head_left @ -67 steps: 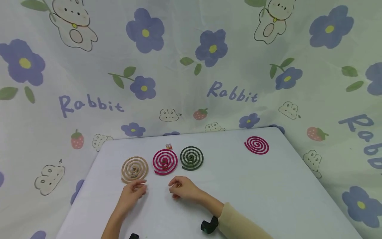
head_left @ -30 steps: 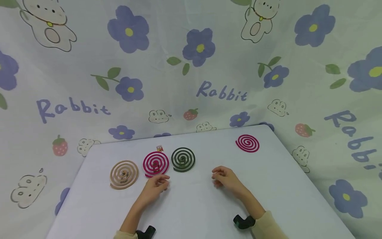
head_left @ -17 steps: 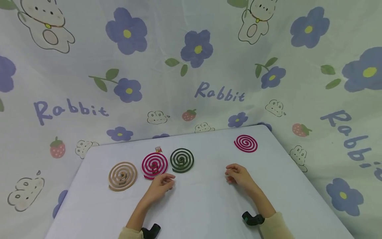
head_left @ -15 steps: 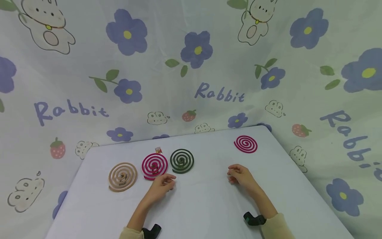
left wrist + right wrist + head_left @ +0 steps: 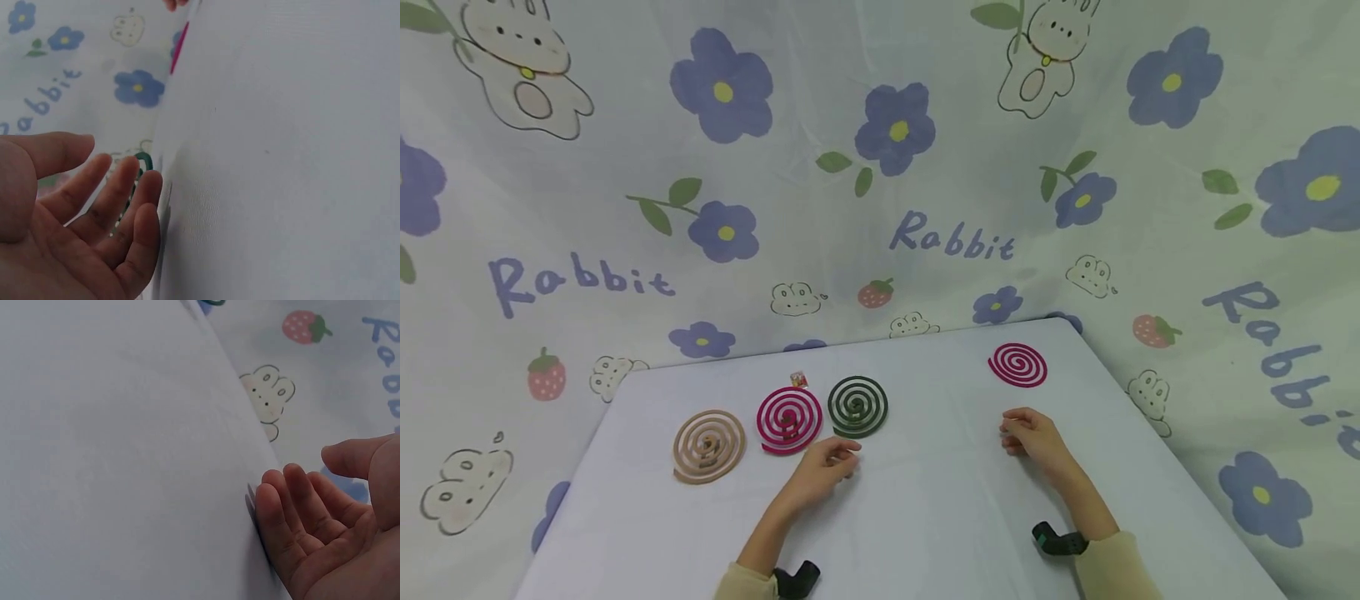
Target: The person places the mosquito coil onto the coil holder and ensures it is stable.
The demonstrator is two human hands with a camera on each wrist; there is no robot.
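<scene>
In the head view, a tan mosquito coil [image 5: 708, 446], a magenta one [image 5: 789, 450] and a dark green coil [image 5: 858, 433] lie in a row on the left part of the white table [image 5: 925, 517]. A second magenta coil [image 5: 1017, 365] lies alone at the back right. My left hand [image 5: 822, 475] is just in front of the magenta and green coils, fingers loosely bent around nothing. My right hand [image 5: 1037, 442] hovers in front of the lone magenta coil and holds nothing. Both wrist views show bare palms with relaxed fingers, the left [image 5: 100, 219] and the right [image 5: 325, 531].
A small colourful packet [image 5: 798, 379] lies behind the left magenta coil. A printed cloth [image 5: 820, 208] with flowers and rabbits hangs behind and beside the table. Each wrist wears a black camera mount, one left [image 5: 797, 579] and one right [image 5: 1060, 540].
Both hands have moved right across the table, the left from near the tan coil, the right to below the lone magenta coil. The head view has shifted slightly; the coils lie as before.
</scene>
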